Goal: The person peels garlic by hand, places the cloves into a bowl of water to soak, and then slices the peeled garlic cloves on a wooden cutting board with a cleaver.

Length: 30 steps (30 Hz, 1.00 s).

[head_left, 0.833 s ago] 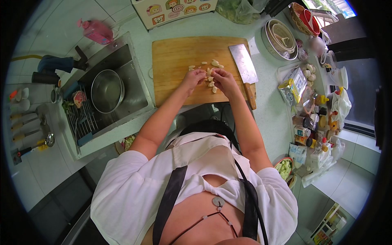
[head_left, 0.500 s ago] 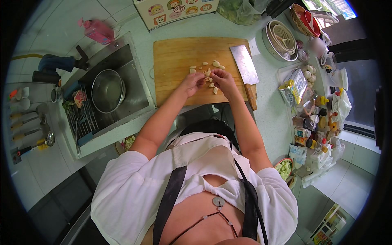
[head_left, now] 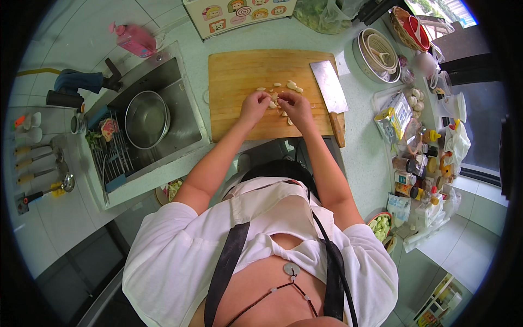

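Over the wooden cutting board (head_left: 231,71), my left hand (head_left: 255,107) and my right hand (head_left: 297,109) meet with bent fingers. Between their fingertips they pinch a small pale garlic clove (head_left: 274,97). Peeled garlic cloves (head_left: 292,85) lie scattered on the wood, beyond my fingers and between my hands. Part of the pile is covered by my fingers. To the right of my right hand a cleaver (head_left: 329,90) rests flat, its blade on the board and its wooden handle pointing toward me.
A sink (head_left: 185,128) at left holds a metal bowl (head_left: 146,120) and a rack (head_left: 115,147). Steel and plastic strainers (head_left: 377,54) stand at the back right. Seasoning bottles, packages and garlic bulbs (head_left: 415,100) crowd the right side. A sticker-covered box (head_left: 239,16) stands behind the board.
My left hand has shifted slightly left and away from me on the board, over where cloves lay. My right hand stays nearly in place. The whole view has moved a little.
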{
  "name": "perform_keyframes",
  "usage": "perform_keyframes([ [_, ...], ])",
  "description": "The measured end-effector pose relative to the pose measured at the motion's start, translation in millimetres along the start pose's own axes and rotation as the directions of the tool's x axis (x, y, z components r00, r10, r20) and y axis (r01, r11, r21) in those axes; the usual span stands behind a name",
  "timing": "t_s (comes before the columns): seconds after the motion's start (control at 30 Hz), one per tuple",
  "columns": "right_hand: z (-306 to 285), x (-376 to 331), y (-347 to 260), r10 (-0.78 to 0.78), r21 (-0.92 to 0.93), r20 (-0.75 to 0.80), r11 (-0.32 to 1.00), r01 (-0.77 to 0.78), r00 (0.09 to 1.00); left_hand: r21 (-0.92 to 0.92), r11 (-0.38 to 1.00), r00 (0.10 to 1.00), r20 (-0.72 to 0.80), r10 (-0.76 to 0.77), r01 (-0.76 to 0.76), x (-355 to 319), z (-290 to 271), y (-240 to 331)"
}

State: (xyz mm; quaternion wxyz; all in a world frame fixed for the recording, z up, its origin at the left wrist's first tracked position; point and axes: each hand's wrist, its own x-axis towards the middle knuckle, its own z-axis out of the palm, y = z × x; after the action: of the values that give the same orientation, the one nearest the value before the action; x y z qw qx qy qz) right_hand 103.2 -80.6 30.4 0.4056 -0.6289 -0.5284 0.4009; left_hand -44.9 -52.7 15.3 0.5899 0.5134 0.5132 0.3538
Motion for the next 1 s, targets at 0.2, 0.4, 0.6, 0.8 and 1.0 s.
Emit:
perform_keyframes([
  [0.2,0,-2,-2,0.067,0.110,0.076,0.991,-0.075,0.995,0.255,0.912,0.946,0.132,0.295,-0.320,-1,-4,6],
  [0.4,-2,1,15,0.101,0.100,0.150,0.988,-0.117,0.983,-0.191,0.959,0.950,0.274,-0.151,0.208,-2,-13,11],
  [0.6,-1,-7,-1,0.131,0.087,0.166,0.985,-0.147,0.977,-0.071,0.991,0.961,0.262,-0.087,0.109,-1,-13,-6],
  [0.8,-3,-11,-11,0.172,0.081,0.189,0.978,-0.190,0.967,-0.047,0.996,0.947,0.316,-0.052,0.071,-4,-15,-2],
  [1.0,0,-13,11,0.249,0.121,0.169,0.955,-0.271,0.954,-0.130,0.947,0.924,0.293,-0.246,0.293,-5,-22,-11],
])
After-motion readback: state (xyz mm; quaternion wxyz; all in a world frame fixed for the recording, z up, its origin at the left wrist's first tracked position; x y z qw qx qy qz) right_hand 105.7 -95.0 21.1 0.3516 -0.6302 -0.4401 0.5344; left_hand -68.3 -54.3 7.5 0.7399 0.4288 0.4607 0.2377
